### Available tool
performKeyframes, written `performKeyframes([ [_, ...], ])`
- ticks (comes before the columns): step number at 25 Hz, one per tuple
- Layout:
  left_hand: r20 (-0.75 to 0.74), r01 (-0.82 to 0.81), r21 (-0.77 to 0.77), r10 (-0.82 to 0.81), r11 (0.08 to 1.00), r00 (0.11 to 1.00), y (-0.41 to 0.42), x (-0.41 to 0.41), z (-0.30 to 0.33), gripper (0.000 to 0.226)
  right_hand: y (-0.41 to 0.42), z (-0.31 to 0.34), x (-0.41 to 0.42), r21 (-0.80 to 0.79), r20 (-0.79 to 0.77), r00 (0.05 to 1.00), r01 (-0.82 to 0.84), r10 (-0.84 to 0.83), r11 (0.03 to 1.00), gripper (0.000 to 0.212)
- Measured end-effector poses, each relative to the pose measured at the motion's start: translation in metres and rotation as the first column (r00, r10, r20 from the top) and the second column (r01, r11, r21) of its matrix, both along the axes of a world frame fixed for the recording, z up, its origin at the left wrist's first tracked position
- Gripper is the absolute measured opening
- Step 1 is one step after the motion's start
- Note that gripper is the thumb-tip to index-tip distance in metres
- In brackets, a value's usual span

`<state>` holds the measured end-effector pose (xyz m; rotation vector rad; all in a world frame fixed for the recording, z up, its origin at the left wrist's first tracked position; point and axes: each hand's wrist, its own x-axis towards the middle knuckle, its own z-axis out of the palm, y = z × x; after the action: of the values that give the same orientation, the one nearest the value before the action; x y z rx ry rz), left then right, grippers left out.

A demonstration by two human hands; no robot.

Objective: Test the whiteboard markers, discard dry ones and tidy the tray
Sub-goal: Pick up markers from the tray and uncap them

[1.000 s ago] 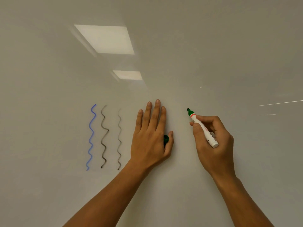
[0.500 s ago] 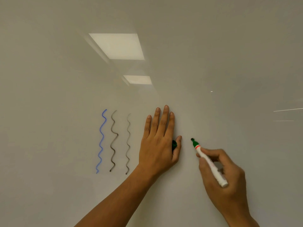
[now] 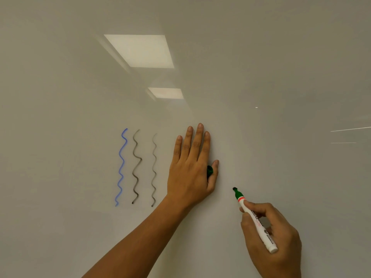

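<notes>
A white marker with a green tip section (image 3: 255,219) is gripped in my right hand (image 3: 279,245), low on the right. Its uncapped dark nib points up-left and sits at the whiteboard (image 3: 281,77). No green line shows on the board around the nib. My left hand (image 3: 190,169) lies flat against the board with straight fingers, and its thumb pinches the green cap (image 3: 209,171) against the side of the palm. The tray is out of view.
Left of my left hand are three vertical squiggles on the board: a blue squiggle (image 3: 121,167), a dark grey squiggle (image 3: 136,167) and a fainter grey squiggle (image 3: 154,169). Ceiling lights reflect in the board's upper middle.
My right hand has drawn the marker downward along the board, right of my left hand, and no visible line is left behind. My left hand has stayed pressed on the board.
</notes>
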<state>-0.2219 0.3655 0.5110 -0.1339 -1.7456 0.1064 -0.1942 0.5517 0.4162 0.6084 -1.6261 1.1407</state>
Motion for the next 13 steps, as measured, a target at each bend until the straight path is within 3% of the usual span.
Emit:
performKeyframes([
  [6, 0.002, 0.017, 0.005, -0.017, 1.0, 1.0, 0.0, 0.001, 0.0, 0.07, 0.002, -0.019, 0.009, 0.028, 0.045, 0.998, 0.038, -0.039, 0.999, 0.032],
  [13, 0.034, 0.062, 0.03, -0.064, 0.998, 0.997, 0.002, 0.005, -0.002, 0.07, 0.004, -0.032, 0.029, 0.069, 0.25, 0.968, -0.002, -0.015, 0.998, 0.017],
])
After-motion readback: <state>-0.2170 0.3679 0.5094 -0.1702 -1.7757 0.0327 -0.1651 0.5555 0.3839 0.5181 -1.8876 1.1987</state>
